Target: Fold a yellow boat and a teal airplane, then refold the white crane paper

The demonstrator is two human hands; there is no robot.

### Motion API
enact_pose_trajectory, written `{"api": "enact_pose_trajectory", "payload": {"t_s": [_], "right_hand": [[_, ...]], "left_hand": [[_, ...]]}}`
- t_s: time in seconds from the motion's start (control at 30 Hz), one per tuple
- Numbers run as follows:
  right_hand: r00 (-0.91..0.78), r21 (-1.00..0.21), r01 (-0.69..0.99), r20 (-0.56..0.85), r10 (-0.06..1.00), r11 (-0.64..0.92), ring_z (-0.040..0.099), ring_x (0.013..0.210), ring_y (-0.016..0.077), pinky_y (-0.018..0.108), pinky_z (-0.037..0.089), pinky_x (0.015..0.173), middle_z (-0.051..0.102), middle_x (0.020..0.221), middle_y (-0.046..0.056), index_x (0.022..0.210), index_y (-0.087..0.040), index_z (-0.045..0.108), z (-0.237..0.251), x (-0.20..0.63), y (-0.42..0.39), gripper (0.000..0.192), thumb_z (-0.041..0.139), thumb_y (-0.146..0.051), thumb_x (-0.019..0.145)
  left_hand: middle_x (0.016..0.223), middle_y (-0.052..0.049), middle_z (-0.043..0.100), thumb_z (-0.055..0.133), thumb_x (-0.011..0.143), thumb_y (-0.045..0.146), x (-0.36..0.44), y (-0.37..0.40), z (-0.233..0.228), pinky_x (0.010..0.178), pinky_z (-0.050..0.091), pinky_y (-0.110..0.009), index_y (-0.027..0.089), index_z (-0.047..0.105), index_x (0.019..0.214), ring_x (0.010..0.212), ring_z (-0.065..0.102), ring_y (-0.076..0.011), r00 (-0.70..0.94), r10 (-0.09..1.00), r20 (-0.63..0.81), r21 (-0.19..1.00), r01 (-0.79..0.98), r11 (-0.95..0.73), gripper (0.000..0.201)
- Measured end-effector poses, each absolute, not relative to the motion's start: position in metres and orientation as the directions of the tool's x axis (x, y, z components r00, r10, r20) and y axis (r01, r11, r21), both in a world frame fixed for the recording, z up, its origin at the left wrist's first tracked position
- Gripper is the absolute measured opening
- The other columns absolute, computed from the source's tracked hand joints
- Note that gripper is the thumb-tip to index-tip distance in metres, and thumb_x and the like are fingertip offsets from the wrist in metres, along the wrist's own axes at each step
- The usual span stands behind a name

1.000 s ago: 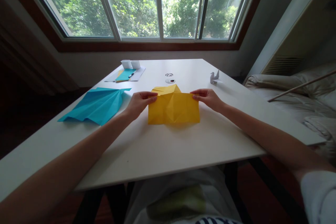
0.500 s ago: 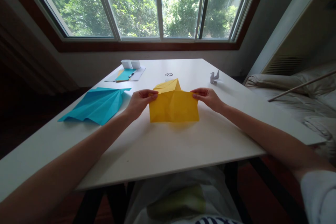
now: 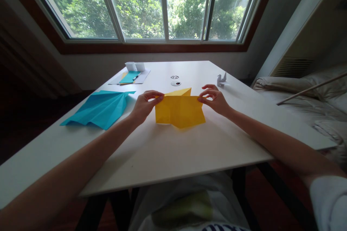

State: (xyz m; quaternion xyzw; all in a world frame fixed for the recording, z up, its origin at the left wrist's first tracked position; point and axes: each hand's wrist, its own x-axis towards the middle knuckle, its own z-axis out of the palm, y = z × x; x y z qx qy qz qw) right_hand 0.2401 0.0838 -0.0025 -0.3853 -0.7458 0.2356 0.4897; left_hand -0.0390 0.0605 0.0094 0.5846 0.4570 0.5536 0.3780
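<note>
A creased yellow paper sheet (image 3: 179,111) is lifted slightly over the white table (image 3: 176,151), with a folded flap standing up at its far edge. My left hand (image 3: 144,105) pinches its upper left corner. My right hand (image 3: 215,100) pinches its upper right corner, fingers curled over the edge. The paper's lower edge sags to a point toward me.
A folded blue paper (image 3: 99,109) lies to the left. Farther back are a sheet with blue paper and a pen (image 3: 130,77), two small white boxes (image 3: 135,66), a round table grommet (image 3: 175,83) and a white paper crane (image 3: 221,79). A bed (image 3: 303,97) stands to the right.
Both hands have drawn the paper's top corners closer together and up. The sheet looks narrower, its lower edge now sags to a point, and the rear flap has dropped lower.
</note>
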Motion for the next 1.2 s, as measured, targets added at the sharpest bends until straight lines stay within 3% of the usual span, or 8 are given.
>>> {"api": "enact_pose_trajectory", "payload": {"t_s": [0.27,0.43,0.67,0.93,1.07,1.2], "right_hand": [[-0.303,-0.722,0.253,0.573,0.761,0.644,0.048,0.116,0.0233,0.042,0.039,0.095,0.052,0.127,0.005,0.074,-0.022,0.060,0.005,0.233,0.074,0.024,0.066,-0.045,0.069],[-0.300,-0.777,0.177,0.542,0.785,0.604,0.059,0.093,0.0195,0.039,0.044,0.087,0.066,0.096,0.004,0.076,-0.022,0.058,0.004,0.231,0.074,0.026,0.066,-0.045,0.069],[-0.232,-0.859,0.078,0.478,0.847,0.505,0.058,0.076,0.0161,0.034,0.048,0.076,0.060,0.077,0.001,0.073,-0.022,0.055,0.005,0.227,0.072,0.034,0.069,-0.051,0.064],[-0.207,-0.940,-0.109,0.340,0.917,0.323,0.057,0.073,0.0133,0.027,0.050,0.065,0.061,0.079,0.001,0.076,-0.020,0.056,0.006,0.221,0.071,0.036,0.072,-0.048,0.061],[-0.275,-0.959,-0.224,0.233,0.933,0.174,0.057,0.072,0.0113,0.024,0.049,0.062,0.061,0.080,-0.001,0.080,-0.019,0.057,0.005,0.220,0.072,0.032,0.073,-0.040,0.063],[-0.318,-0.969,-0.233,0.151,0.936,0.077,0.058,0.074,0.0108,0.024,0.049,0.063,0.061,0.082,-0.001,0.081,-0.018,0.057,0.001,0.220,0.073,0.029,0.074,-0.035,0.064]], "left_hand": [[0.085,-0.004,0.067,0.078,0.059,0.035,-0.028,0.057,0.008,0.078,0.045,-0.032,0.018,0.069,0.081,0.080,0.060,-0.0171,0.118,0.970,0.214,0.976,-0.075,-0.206,0.029],[0.080,-0.003,0.067,0.077,0.061,0.033,-0.023,0.056,0.009,0.072,0.045,-0.030,0.019,0.069,0.078,0.074,0.059,-0.0148,0.156,0.973,0.171,0.979,-0.136,-0.150,0.024],[0.081,-0.002,0.067,0.076,0.062,0.033,-0.022,0.054,0.009,0.073,0.044,-0.030,0.020,0.069,0.078,0.076,0.059,-0.0152,0.118,0.968,0.220,0.973,-0.094,-0.210,0.022],[0.073,0.002,0.064,0.071,0.068,0.026,-0.014,0.042,0.016,0.066,0.047,-0.027,0.023,0.057,0.102,0.068,0.059,-0.0133,0.175,0.924,0.339,0.938,-0.138,-0.317,0.038],[0.080,0.002,0.063,0.070,0.068,0.023,-0.014,0.043,0.013,0.067,0.047,-0.026,0.021,0.059,0.093,0.073,0.059,-0.0135,0.174,0.919,0.354,0.931,-0.157,-0.329,0.028],[0.079,-0.002,0.064,0.069,0.067,0.024,-0.016,0.047,0.007,0.070,0.047,-0.028,0.015,0.065,0.082,0.074,0.059,-0.0143,0.219,0.947,0.236,0.968,-0.139,-0.209,0.018]]}}
